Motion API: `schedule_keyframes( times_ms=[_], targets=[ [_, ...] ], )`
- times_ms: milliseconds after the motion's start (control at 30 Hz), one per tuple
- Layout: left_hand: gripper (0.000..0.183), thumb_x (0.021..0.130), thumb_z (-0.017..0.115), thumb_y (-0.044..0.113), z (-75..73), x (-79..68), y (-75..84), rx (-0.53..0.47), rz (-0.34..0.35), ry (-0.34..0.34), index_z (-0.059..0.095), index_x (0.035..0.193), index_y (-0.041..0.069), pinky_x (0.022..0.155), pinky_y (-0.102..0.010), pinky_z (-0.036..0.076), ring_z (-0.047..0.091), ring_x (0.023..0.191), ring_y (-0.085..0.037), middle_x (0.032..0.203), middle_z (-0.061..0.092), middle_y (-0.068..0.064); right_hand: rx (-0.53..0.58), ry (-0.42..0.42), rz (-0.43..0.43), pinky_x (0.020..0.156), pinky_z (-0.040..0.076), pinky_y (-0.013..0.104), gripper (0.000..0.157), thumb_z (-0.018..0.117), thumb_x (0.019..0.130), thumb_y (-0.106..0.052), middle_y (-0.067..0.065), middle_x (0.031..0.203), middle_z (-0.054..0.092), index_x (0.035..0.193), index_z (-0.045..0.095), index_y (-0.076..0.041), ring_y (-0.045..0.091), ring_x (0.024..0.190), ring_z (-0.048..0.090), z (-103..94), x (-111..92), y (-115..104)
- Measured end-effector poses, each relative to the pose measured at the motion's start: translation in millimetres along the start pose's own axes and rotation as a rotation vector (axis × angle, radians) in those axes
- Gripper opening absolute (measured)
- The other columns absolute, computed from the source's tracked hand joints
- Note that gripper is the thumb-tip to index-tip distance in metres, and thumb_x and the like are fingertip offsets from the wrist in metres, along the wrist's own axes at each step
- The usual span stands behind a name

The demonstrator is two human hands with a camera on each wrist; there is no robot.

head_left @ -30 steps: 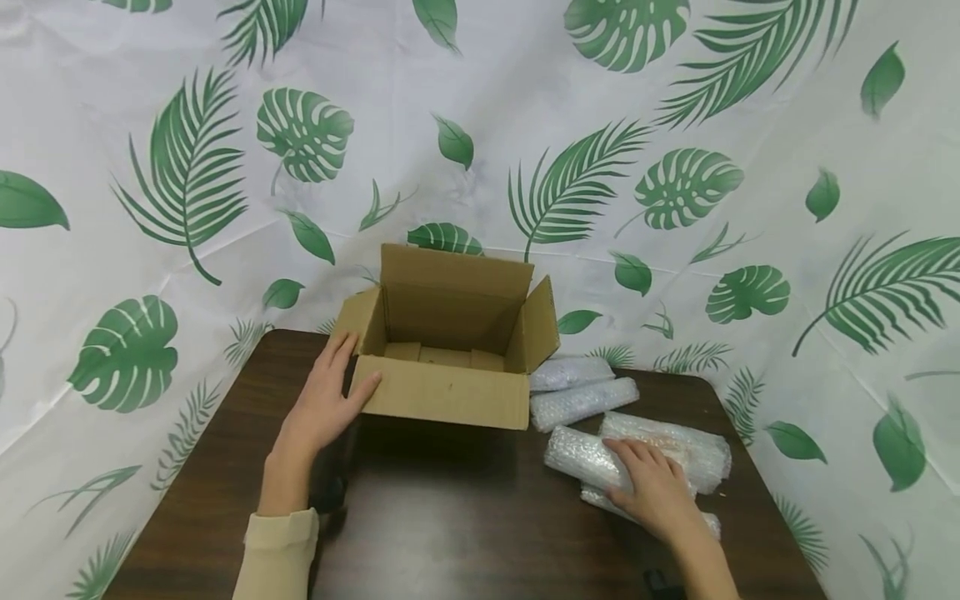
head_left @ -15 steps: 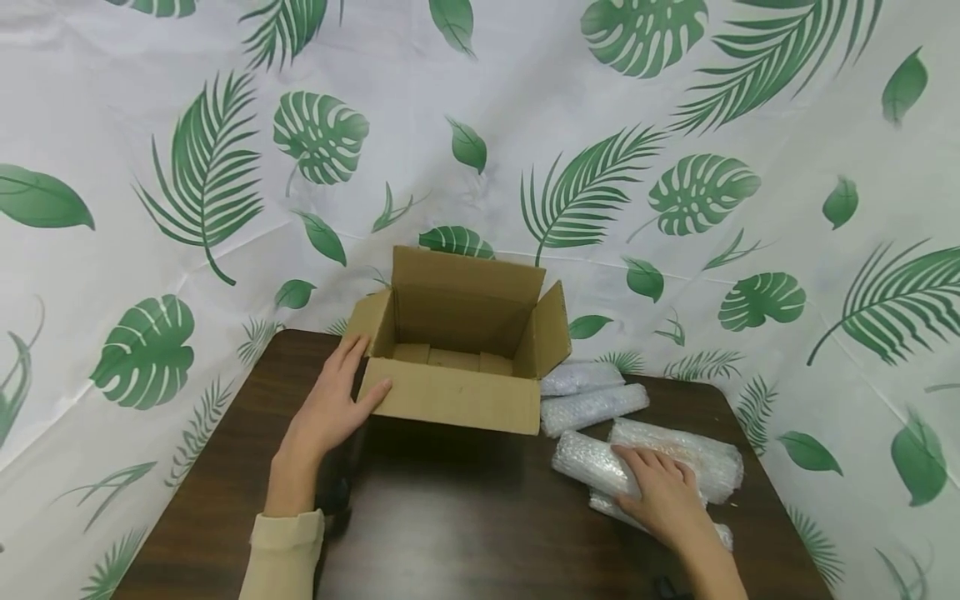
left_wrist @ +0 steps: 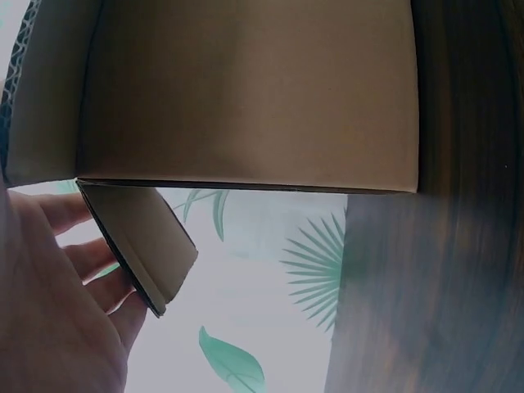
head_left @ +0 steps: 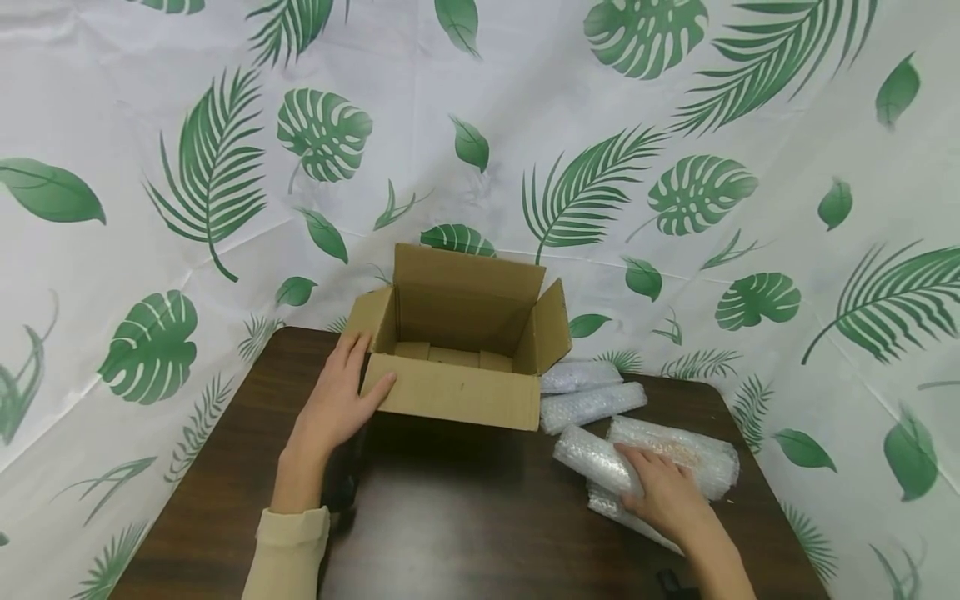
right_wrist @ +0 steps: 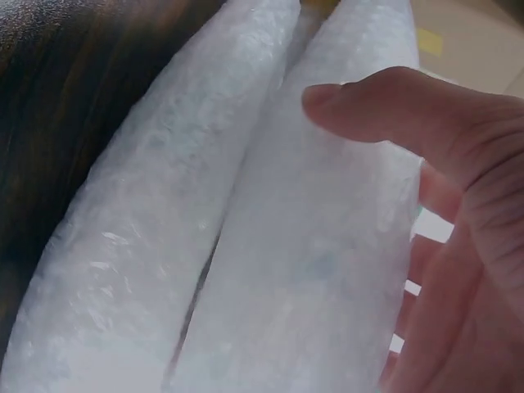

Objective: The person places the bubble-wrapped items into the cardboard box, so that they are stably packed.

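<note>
In the head view an open cardboard box (head_left: 453, 392) stands toward the back of the table with its flaps spread. My left hand (head_left: 335, 404) holds the box's front left corner, its thumb on the front flap. In the left wrist view, fingers (left_wrist: 110, 288) reach behind a side flap (left_wrist: 143, 237). On the right, my right hand (head_left: 667, 492) grips a bubble-wrapped roll (head_left: 596, 461), thumb on one side and fingers on the other. Another bubble-wrapped roll (right_wrist: 147, 205) lies alongside it in the right wrist view. What the wrap contains is not clear.
Beyond the right hand lies a wider bubble-wrapped bundle (head_left: 708, 458). Two more wrapped rolls (head_left: 592, 406) lie beside the box's right side. The dark wooden table (head_left: 442, 525) ends at a leaf-printed cloth (head_left: 480, 125) behind it.
The head view has shifted slightly. The roll in my right hand has turned a little against the one beneath it, which shows more now. My left hand stays at the box corner.
</note>
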State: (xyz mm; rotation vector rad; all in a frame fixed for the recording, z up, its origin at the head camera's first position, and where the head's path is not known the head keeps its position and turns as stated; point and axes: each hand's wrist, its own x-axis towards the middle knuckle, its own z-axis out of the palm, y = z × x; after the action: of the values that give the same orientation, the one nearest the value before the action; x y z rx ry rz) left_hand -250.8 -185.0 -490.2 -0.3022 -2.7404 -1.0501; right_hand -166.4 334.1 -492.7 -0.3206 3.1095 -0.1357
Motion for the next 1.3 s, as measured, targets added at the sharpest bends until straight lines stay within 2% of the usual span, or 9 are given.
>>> schedule_keyframes(
  times_ms=[267,433,600,733,867,1000,1200,1300],
  targets=[
    [0.083,0.106,0.062,0.04,5.1,3.5,-2.0,0.053,0.104,0.074,0.029,0.166,-0.006,0.133,-0.066,0.009,0.011,0.164,-0.051,0.172,0.025,-0.033,0.011,0.017,-0.008,0.098,0.043,0.076,0.079,0.09,0.084,-0.033,0.022,0.142,0.069,0.153,0.058,-0.013,0.052,0.127,0.064,-15.3,-0.4,-1.3],
    [0.081,0.107,0.059,0.041,5.3,2.8,-1.4,0.059,0.122,0.084,0.03,0.165,-0.006,0.133,-0.064,0.012,0.017,0.163,-0.051,0.172,0.027,-0.032,0.055,0.03,-0.014,0.097,0.048,0.075,0.078,0.089,0.086,-0.031,0.023,0.144,0.067,0.155,0.056,-0.012,0.05,0.128,0.064,-33.2,1.4,-3.7],
    [0.079,0.107,0.059,0.041,7.2,3.7,-3.6,0.069,0.146,0.099,0.032,0.165,-0.005,0.133,-0.062,0.014,0.026,0.161,-0.049,0.172,0.03,-0.029,0.125,0.064,-0.037,0.095,0.054,0.068,0.077,0.088,0.089,-0.028,0.026,0.142,0.067,0.155,0.053,-0.007,0.051,0.125,0.065,-56.2,2.8,-5.6],
    [0.078,0.107,0.059,0.041,7.4,3.7,-4.5,0.067,0.144,0.1,0.033,0.166,-0.003,0.133,-0.063,0.016,0.027,0.16,-0.049,0.173,0.03,-0.028,0.149,0.077,-0.031,0.095,0.053,0.068,0.077,0.085,0.093,-0.031,0.027,0.144,0.065,0.157,0.05,-0.006,0.052,0.126,0.063,-75.2,5.3,-5.6],
    [0.077,0.107,0.059,0.042,6.7,3.4,-5.3,0.063,0.148,0.114,0.034,0.166,-0.001,0.132,-0.064,0.016,0.029,0.159,-0.049,0.172,0.032,-0.027,0.124,0.117,-0.023,0.095,0.052,0.069,0.078,0.083,0.094,-0.032,0.026,0.148,0.062,0.159,0.048,-0.009,0.051,0.129,0.061,-95.3,9.7,-5.3],
    [0.078,0.107,0.059,0.044,7.0,2.4,-6.8,0.06,0.146,0.12,0.034,0.166,0.001,0.132,-0.065,0.012,0.029,0.159,-0.047,0.172,0.032,-0.025,0.111,0.164,-0.038,0.096,0.05,0.071,0.079,0.083,0.094,-0.032,0.03,0.149,0.06,0.16,0.047,-0.006,0.054,0.13,0.059,-114.4,15.5,-5.5],
    [0.08,0.107,0.059,0.045,6.9,2.4,-7.2,0.04,0.132,0.094,0.031,0.168,0.001,0.133,-0.063,0.014,0.025,0.162,-0.046,0.174,0.029,-0.025,0.11,0.153,-0.033,0.098,0.047,0.075,0.085,0.081,0.097,-0.034,0.037,0.15,0.055,0.164,0.039,-0.004,0.06,0.131,0.055,-144.4,23.2,-8.4],
    [0.081,0.107,0.059,0.046,4.6,3.0,-7.1,0.042,0.119,0.085,0.03,0.168,0.001,0.133,-0.062,0.016,0.024,0.163,-0.046,0.174,0.028,-0.024,0.108,0.175,-0.063,0.097,0.047,0.075,0.084,0.081,0.097,-0.031,0.037,0.15,0.054,0.165,0.038,-0.004,0.059,0.13,0.055,-158.0,29.6,-13.2]
  ],
)
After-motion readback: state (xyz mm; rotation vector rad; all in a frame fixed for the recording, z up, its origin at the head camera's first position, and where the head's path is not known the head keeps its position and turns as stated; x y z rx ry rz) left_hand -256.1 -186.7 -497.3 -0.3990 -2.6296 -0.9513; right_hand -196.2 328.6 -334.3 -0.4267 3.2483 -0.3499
